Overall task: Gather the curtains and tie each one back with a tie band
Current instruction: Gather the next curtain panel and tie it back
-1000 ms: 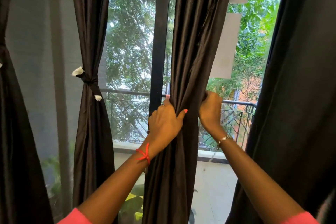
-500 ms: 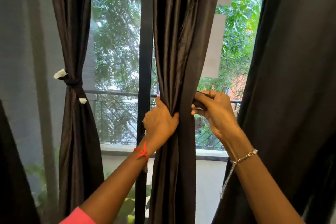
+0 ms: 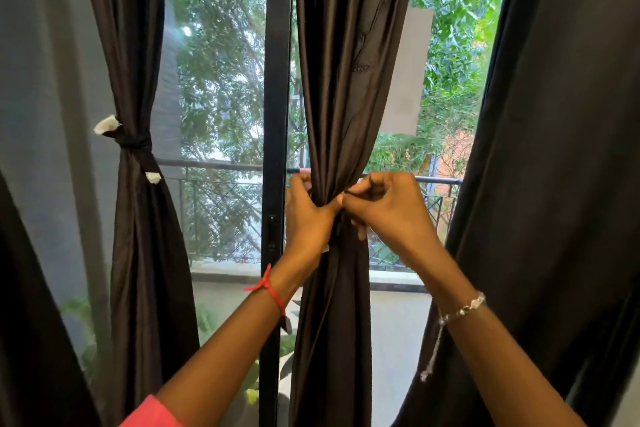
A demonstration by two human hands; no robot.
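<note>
Gripping the middle curtain just right of the black window post, our left hand has its fingers curled round the bunched cloth, squeezing it to a narrow waist at the height of the balcony rail that runs behind the post. Our right hand sits on the far side of that waist from the post, touching the left hand. Its thumb and fingertips are pinched narrowly on a thin dark strip, the tie band, which lies against the cloth at the gathered point. How far the band goes round the curtain we cannot tell, as the hands hide it.

Left of the post hangs a second curtain, already gathered and bound with its own band, whose white ends stick out. Well right of the post, a third curtain hangs loose with no band on it, and another dark one fills the edge farthest left of the post.

We wear a red thread on the left wrist, a beaded bracelet on the right, and a pink sleeve shows low, left of the post.
</note>
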